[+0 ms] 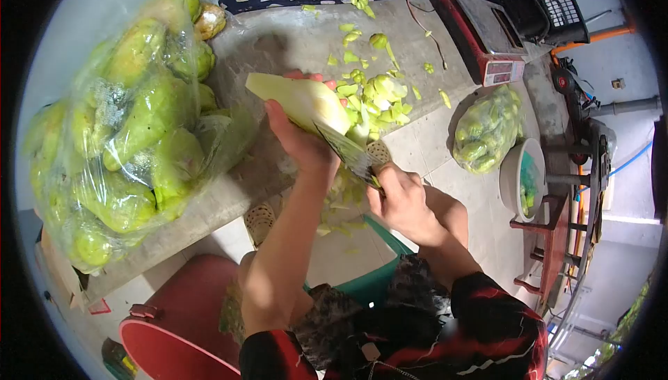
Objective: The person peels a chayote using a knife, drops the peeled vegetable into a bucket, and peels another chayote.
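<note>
On my feed, a clear bag (132, 122) bulges with green fruits; a smaller bag (487, 129) and a white bucket (511, 188) hold green pieces. My left hand (303, 140) grips a pale, peeled fruit (299, 98) over the grey slab (257, 53); my right hand (403, 206) clasps a knife (348, 154) against it. The scale's (487, 28) label is illegible.

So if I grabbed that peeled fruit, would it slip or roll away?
It might: the peeled fruit looks smooth and perhaps wet, so probably slippery. It seems stiff, not sagging in the left hand, and its rounded sides could let it roll.
</note>
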`<state>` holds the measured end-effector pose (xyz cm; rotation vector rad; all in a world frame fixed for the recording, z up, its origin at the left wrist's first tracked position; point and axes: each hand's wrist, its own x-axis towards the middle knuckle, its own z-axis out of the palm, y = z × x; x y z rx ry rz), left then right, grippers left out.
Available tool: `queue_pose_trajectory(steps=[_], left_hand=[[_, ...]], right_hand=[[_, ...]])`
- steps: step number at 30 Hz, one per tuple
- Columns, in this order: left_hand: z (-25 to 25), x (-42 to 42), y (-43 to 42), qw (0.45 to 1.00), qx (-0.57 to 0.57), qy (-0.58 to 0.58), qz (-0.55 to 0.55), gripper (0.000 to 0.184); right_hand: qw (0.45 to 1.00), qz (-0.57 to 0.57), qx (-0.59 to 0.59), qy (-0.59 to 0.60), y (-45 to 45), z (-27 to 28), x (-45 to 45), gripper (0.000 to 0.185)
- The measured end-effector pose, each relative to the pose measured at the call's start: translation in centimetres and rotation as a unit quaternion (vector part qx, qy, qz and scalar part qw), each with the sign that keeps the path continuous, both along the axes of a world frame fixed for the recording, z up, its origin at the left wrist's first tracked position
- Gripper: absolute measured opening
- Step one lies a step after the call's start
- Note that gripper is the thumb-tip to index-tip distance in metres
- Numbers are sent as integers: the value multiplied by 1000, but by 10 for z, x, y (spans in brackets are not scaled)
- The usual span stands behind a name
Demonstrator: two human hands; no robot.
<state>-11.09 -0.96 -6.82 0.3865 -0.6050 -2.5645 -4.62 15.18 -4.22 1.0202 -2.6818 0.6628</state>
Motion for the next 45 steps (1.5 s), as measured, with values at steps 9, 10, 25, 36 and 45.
queue_pose_trajectory(steps=[9,10,25,36,45], left_hand=[[-11,1,1,998,-40,48,7,68],[-11,1,1,997,-66,45,12,67],[-21,4,15,996,-33,83,-16,58],[-23,5,29,998,-24,50,-25,60],[-15,6,27,998,-32,23,-50,63]], right_hand=[[1000,18,0,-13,0,0,-1,29],[1000,16,-2,-15,-1,0,0,29],[999,-9,-4,-35,-5,-4,-4,28],[997,-54,4,-64,-13,-2,-2,26],[992,-75,19,-101,-19,3,3,23]])
